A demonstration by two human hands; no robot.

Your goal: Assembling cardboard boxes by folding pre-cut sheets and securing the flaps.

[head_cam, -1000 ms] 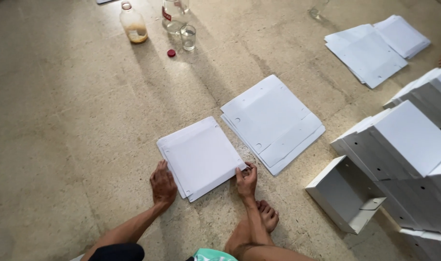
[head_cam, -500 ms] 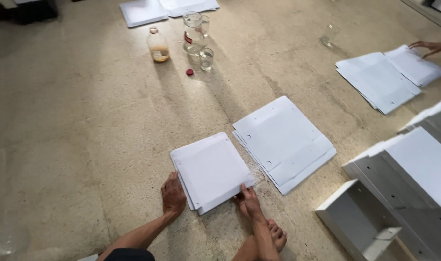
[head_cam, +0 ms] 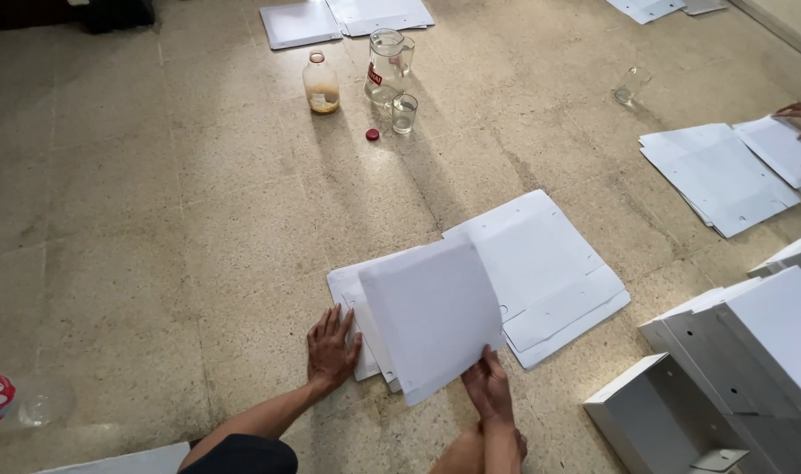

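Two hands were counted at the near stack of sheets: the left hand [head_cam: 332, 348] and the right hand [head_cam: 488, 386]. One bottle [head_cam: 320, 84], one jug [head_cam: 386, 55], two drinking glasses [head_cam: 404, 113] and one red cap [head_cam: 372, 134] were counted.

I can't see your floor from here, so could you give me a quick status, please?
Left hand flat on the white sheet stack. Right hand lifting the top sheet. Nothing in the way.
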